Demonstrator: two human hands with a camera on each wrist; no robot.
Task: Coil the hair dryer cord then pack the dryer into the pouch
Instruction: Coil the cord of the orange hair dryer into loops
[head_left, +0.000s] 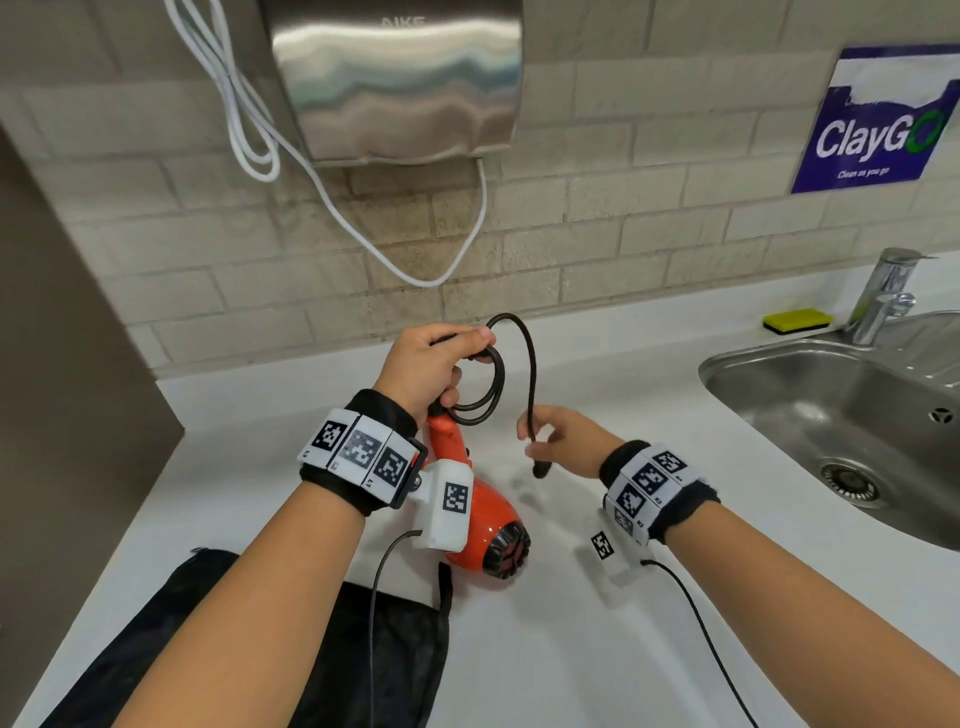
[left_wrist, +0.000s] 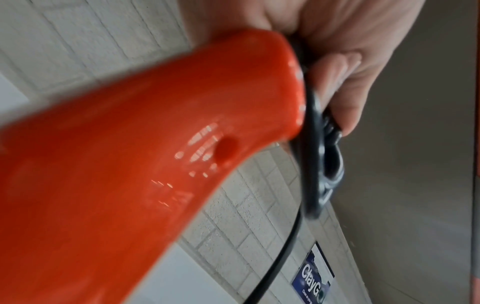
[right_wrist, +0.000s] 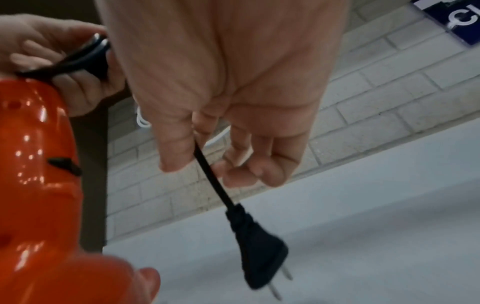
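Observation:
An orange hair dryer (head_left: 483, 525) hangs over the white counter (head_left: 649, 623), handle end up, nozzle toward me. My left hand (head_left: 436, 364) grips the handle top and two loops of the black cord (head_left: 488, 395) (left_wrist: 314, 164) together. The cord arches up and over to my right hand (head_left: 556, 436), which pinches it between thumb and fingers just above the plug (head_left: 540, 470) (right_wrist: 262, 251). The plug dangles free with its two prongs down. The black pouch (head_left: 395, 649) lies flat on the counter below the dryer, partly hidden by my left forearm.
A steel sink (head_left: 852, 410) with a faucet (head_left: 883, 291) and a yellow sponge (head_left: 797, 319) is at the right. A wall hand dryer (head_left: 395, 78) with a white cable (head_left: 363, 228) hangs above. A dark panel (head_left: 62, 338) borders the counter at left.

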